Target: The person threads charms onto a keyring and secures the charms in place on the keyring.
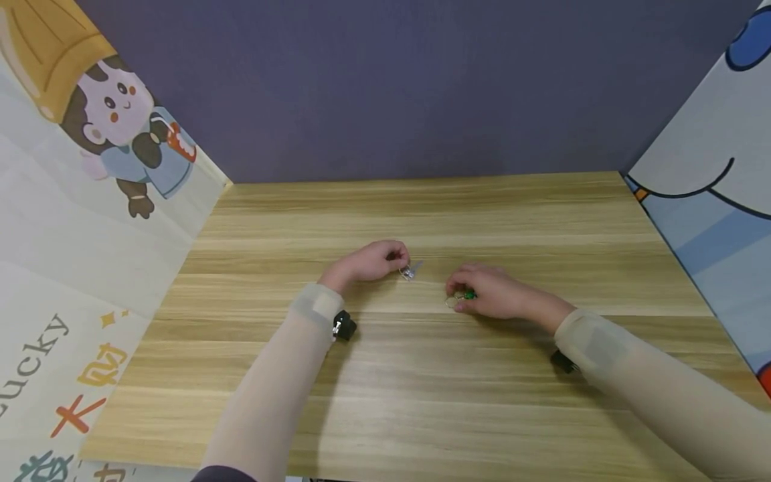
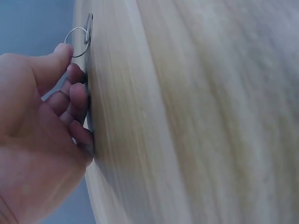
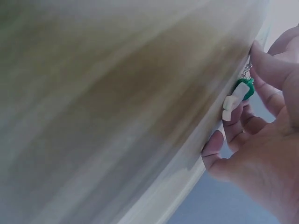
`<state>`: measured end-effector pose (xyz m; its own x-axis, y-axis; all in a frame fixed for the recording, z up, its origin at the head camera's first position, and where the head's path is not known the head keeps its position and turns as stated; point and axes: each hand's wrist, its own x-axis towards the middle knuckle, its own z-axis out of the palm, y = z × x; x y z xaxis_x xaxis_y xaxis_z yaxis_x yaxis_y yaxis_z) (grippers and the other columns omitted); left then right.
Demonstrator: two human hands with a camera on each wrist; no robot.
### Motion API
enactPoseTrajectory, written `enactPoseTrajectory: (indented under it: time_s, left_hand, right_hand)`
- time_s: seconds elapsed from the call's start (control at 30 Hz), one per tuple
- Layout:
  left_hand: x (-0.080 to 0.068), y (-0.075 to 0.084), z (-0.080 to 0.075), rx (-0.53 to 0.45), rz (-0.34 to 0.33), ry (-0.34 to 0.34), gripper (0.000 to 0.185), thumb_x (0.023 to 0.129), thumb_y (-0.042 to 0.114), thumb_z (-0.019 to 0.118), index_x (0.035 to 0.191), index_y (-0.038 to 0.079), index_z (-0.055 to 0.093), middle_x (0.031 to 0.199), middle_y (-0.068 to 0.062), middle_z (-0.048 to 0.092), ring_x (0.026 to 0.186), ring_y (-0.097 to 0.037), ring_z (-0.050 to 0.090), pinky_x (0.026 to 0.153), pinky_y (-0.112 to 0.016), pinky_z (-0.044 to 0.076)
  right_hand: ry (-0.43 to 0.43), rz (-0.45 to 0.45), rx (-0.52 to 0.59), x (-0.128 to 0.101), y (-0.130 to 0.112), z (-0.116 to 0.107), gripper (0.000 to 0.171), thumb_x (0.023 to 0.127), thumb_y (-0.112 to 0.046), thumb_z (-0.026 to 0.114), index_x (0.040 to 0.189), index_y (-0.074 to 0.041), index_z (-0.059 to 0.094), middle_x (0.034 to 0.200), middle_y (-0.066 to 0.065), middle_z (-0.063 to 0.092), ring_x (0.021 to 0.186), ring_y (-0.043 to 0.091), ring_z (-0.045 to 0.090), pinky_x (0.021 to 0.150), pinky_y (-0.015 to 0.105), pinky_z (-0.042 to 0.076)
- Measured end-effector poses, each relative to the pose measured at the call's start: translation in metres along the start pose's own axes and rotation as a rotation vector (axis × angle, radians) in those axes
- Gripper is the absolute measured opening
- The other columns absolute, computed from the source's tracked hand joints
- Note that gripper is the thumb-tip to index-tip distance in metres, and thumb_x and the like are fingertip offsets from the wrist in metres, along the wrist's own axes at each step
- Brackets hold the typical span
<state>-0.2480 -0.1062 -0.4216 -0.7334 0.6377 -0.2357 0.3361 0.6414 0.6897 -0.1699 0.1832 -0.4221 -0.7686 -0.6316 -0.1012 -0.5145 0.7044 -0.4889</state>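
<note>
Between thumb and fingertip, my left hand [image 1: 370,261] pinches a thin metal key ring [image 2: 86,45]. Small silver keys [image 1: 409,273] hang from it, touching or just above the wooden tabletop. To the right, my right hand [image 1: 490,291] pinches a keychain near its short chain [image 3: 247,70]. A green and white charm [image 3: 240,91] dangles below that grip in the right wrist view. The keychain's gold-coloured ring [image 1: 450,302] shows by the fingertips in the head view. Its pinched part is hidden by the thumb and fingers.
The wood-grain table [image 1: 361,214] extends around both hands. A dark purple panel [image 1: 421,87] rises behind its far edge. Cartoon-printed white sheets stand at the left [image 1: 54,221] and right [image 1: 674,147]. Both wrists wear bands with small black cameras [image 1: 345,326].
</note>
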Motion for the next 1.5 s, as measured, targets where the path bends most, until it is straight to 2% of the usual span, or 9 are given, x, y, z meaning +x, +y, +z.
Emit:
enactPoseTrajectory:
  time_s: [0.27, 0.43, 0.53, 0.6, 0.73, 0.9, 1.1, 1.27, 1.5]
  left_hand:
    - [-0.006, 0.002, 0.002, 0.001, -0.008, -0.010, 0.022, 0.115, 0.024, 0.045, 0.118, 0.008, 0.060, 0.113, -0.006, 0.062, 0.107, -0.019, 0.055, 0.101, -0.037, 0.048]
    - [-0.013, 0.015, 0.000, -0.108, -0.007, 0.050, 0.024, 0.116, 0.027, 0.044, 0.114, 0.008, 0.058, 0.105, -0.011, 0.060, 0.094, -0.019, 0.053, 0.086, -0.033, 0.047]
    - [-0.019, 0.030, -0.005, -0.197, 0.034, 0.122, 0.020, 0.115, 0.022, 0.046, 0.109, 0.007, 0.058, 0.101, -0.012, 0.061, 0.090, -0.028, 0.056, 0.078, -0.033, 0.046]
    - [-0.023, 0.040, -0.008, -0.258, 0.072, 0.158, 0.018, 0.115, 0.018, 0.046, 0.108, 0.006, 0.057, 0.099, -0.012, 0.062, 0.095, -0.038, 0.060, 0.083, -0.040, 0.052]
    - [-0.032, 0.059, -0.013, -0.353, 0.128, 0.223, 0.016, 0.115, 0.016, 0.044, 0.110, 0.005, 0.055, 0.101, -0.009, 0.061, 0.102, -0.035, 0.062, 0.093, -0.048, 0.054]
    - [-0.046, 0.083, -0.016, -0.453, 0.168, 0.337, 0.013, 0.115, 0.014, 0.045, 0.112, 0.005, 0.054, 0.102, -0.008, 0.060, 0.094, -0.022, 0.057, 0.082, -0.030, 0.048]
    - [-0.058, 0.103, -0.006, -0.572, 0.252, 0.413, 0.011, 0.114, 0.010, 0.045, 0.111, 0.003, 0.053, 0.098, -0.006, 0.059, 0.092, -0.025, 0.057, 0.080, -0.027, 0.047]
    - [-0.063, 0.109, 0.007, -0.635, 0.318, 0.451, 0.010, 0.113, 0.005, 0.044, 0.109, 0.000, 0.052, 0.094, -0.010, 0.053, 0.085, -0.020, 0.052, 0.076, -0.026, 0.046]
    - [-0.069, 0.110, 0.014, -0.666, 0.314, 0.499, 0.010, 0.112, 0.002, 0.045, 0.109, -0.003, 0.054, 0.092, -0.005, 0.058, 0.085, -0.013, 0.056, 0.079, -0.024, 0.050]
  right_hand:
    - [0.017, -0.014, 0.019, -0.002, 0.004, -0.001, 0.017, 0.093, -0.026, 0.083, 0.090, -0.022, 0.068, 0.096, -0.005, 0.064, 0.090, 0.013, 0.056, 0.082, 0.036, 0.047]
    - [0.018, 0.035, 0.229, -0.003, 0.010, -0.007, 0.008, 0.100, -0.021, 0.076, 0.095, -0.015, 0.074, 0.095, -0.001, 0.073, 0.087, 0.012, 0.061, 0.078, 0.030, 0.051]
    - [0.044, 0.098, 0.366, -0.004, 0.009, -0.016, 0.015, 0.105, -0.022, 0.070, 0.105, -0.008, 0.076, 0.099, 0.006, 0.076, 0.084, 0.016, 0.064, 0.072, 0.028, 0.053]
    - [0.075, 0.123, 0.434, -0.005, 0.005, -0.024, 0.022, 0.108, -0.023, 0.065, 0.113, -0.004, 0.076, 0.105, 0.010, 0.077, 0.090, 0.020, 0.068, 0.076, 0.029, 0.056]
    - [0.139, 0.125, 0.565, -0.012, -0.009, -0.042, 0.028, 0.111, -0.023, 0.060, 0.125, -0.004, 0.075, 0.122, 0.014, 0.077, 0.115, 0.030, 0.072, 0.100, 0.043, 0.060]
    - [0.194, 0.124, 0.705, -0.018, -0.029, -0.059, 0.032, 0.110, -0.031, 0.061, 0.131, -0.011, 0.074, 0.136, 0.006, 0.074, 0.126, 0.014, 0.069, 0.111, 0.036, 0.054]
    - [0.281, 0.031, 0.863, -0.022, -0.044, -0.061, 0.029, 0.110, -0.026, 0.061, 0.128, -0.007, 0.074, 0.130, -0.004, 0.077, 0.128, 0.012, 0.068, 0.108, 0.024, 0.053]
    - [0.396, -0.112, 1.021, -0.023, -0.052, -0.053, 0.019, 0.108, -0.008, 0.061, 0.117, -0.002, 0.077, 0.111, -0.002, 0.082, 0.110, 0.014, 0.076, 0.105, 0.024, 0.056]
    - [0.525, -0.045, 0.947, -0.024, -0.067, -0.050, 0.019, 0.107, -0.014, 0.065, 0.116, -0.002, 0.076, 0.107, -0.005, 0.080, 0.101, 0.010, 0.076, 0.095, 0.022, 0.060]
